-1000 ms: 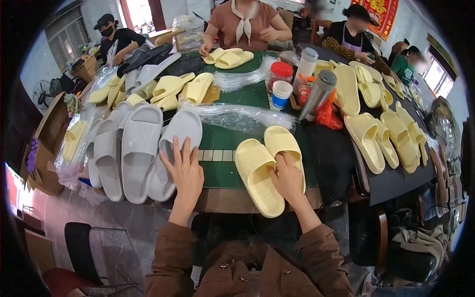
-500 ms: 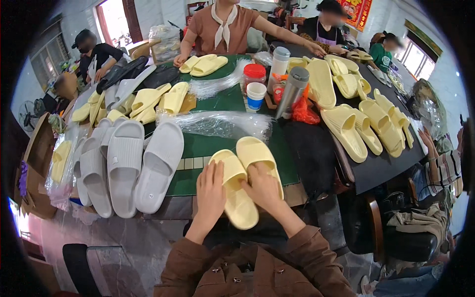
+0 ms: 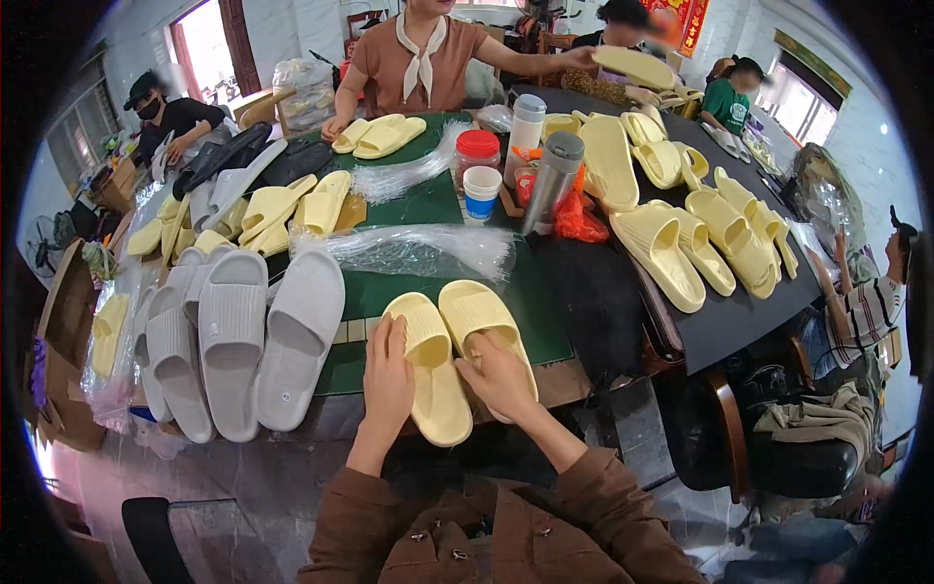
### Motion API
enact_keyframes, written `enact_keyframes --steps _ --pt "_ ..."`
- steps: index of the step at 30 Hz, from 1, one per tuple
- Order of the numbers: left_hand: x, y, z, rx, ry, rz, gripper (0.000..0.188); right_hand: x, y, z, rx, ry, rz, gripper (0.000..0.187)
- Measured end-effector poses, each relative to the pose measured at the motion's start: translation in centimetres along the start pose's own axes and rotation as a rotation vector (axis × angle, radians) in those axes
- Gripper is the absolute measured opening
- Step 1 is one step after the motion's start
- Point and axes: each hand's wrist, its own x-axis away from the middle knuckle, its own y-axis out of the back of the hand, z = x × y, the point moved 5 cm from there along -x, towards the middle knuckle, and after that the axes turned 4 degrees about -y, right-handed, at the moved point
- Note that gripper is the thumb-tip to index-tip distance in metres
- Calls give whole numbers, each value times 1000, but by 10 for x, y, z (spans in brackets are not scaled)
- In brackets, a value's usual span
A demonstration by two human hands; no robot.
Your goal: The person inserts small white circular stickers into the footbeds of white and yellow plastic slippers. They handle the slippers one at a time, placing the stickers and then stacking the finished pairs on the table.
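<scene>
Two pale yellow slippers lie side by side at the near edge of the table, toes pointing away and heels jutting over the edge. My left hand (image 3: 387, 380) grips the left yellow slipper (image 3: 424, 336) along its outer side, the thumb hidden behind it. With its fingers tucked into the foot opening, my right hand (image 3: 498, 375) holds the right yellow slipper (image 3: 484, 307). The right thumb reaches toward the left slipper's inner edge. Beyond the toes lies a bundle of clear plastic strips (image 3: 418, 251) on the green mat (image 3: 545, 311).
Grey slippers (image 3: 233, 331) stand to the left, with yellow slippers (image 3: 282, 214) behind them. More yellow slippers (image 3: 662, 253) cover the right side. A steel flask (image 3: 555, 185), paper cup (image 3: 481, 193) and red-lidded jar (image 3: 477, 156) stand mid-table. Across, a person's arm (image 3: 535, 63) holds a yellow slipper (image 3: 634, 67).
The two slippers in my hands have turned straighter and lie more level with each other. Across the table, the other person has lifted a yellow slipper. The whole view has shifted slightly.
</scene>
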Motion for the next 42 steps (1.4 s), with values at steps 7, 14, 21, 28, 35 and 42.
enact_keyframes --steps 7,14,21,28,35,42 --pt "-2 3 -2 12 -46 -37 56 14 3 -21 -677 -257 74 26" --pt "-41 -9 -41 -147 -253 82 48 22 43 -1 -1034 -256 -72 20" --pt "-58 -38 -34 -45 -268 222 46 -8 80 52 -1104 -193 203 24" --pt "-55 -28 -40 -90 -282 205 45 -83 129 163 -1286 155 260 23" --pt "-49 -28 -40 -93 -281 146 47 -130 159 121 -1551 242 -301 30" --pt "-49 -34 -46 -133 -289 137 49 -110 21 -88 -713 -439 -236 26"
